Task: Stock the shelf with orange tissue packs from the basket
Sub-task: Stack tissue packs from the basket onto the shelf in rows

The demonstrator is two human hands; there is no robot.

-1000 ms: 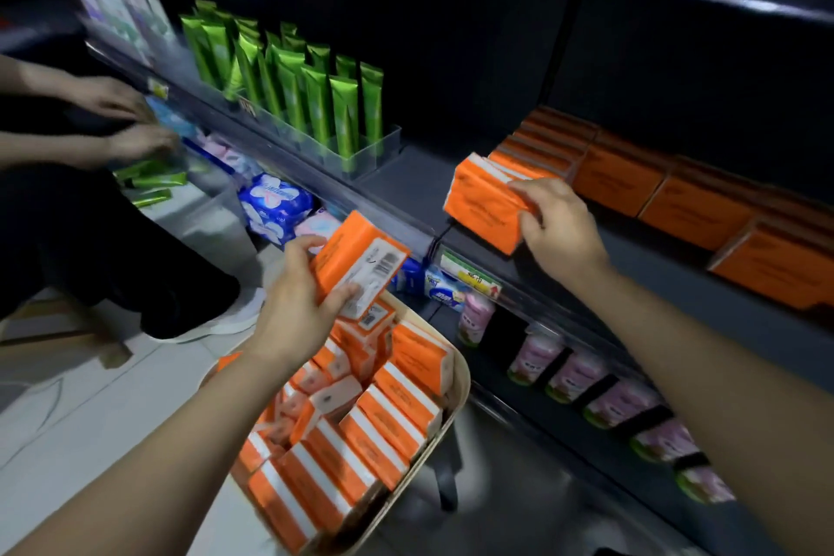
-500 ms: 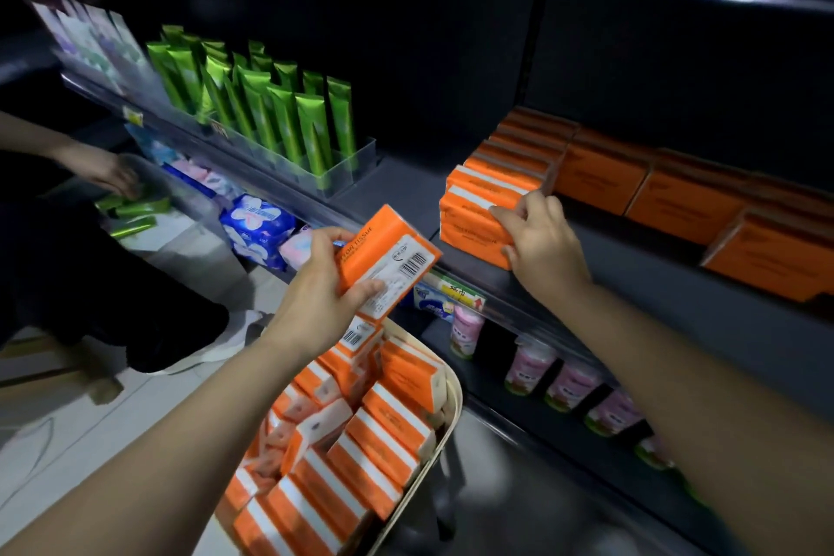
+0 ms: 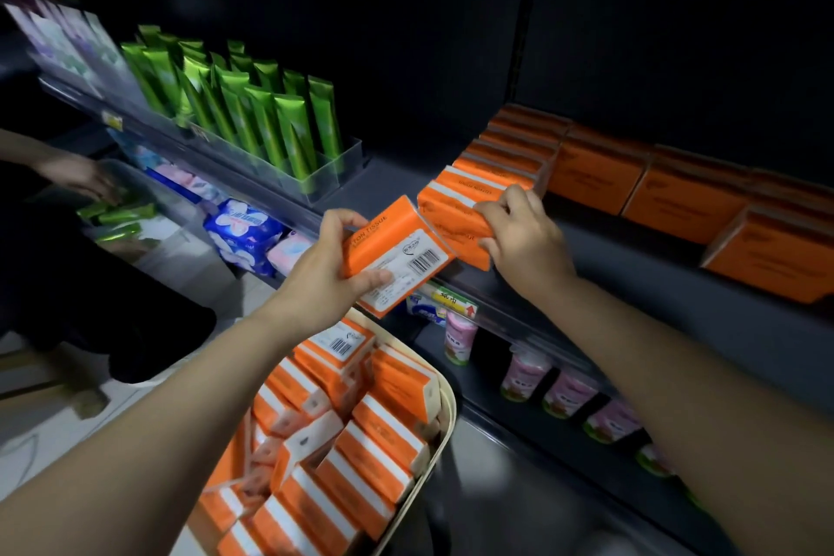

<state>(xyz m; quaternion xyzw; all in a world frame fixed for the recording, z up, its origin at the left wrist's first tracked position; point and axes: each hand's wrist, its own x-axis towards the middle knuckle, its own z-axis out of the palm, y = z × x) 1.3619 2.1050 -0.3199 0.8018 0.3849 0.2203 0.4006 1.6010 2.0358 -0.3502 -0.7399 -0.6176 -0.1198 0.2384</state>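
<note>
A dark shelf (image 3: 632, 266) is lined with orange tissue packs (image 3: 510, 154). Below it, a cream basket (image 3: 444, 433) is heaped with more. The front shelf pack (image 3: 451, 212) is gripped by the curled right hand (image 3: 523, 235); just beside it, another pack (image 3: 397, 253) is clasped in the left hand (image 3: 325, 280).

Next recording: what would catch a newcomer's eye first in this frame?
The orange jumps out: at centre the left hand grips an orange tissue pack, barcode side up, next to the front pack of the shelf row, which the right hand grips. Below them a cream basket is heaped with more packs, and bright green tubes stand in a clear tray at upper left.
</note>
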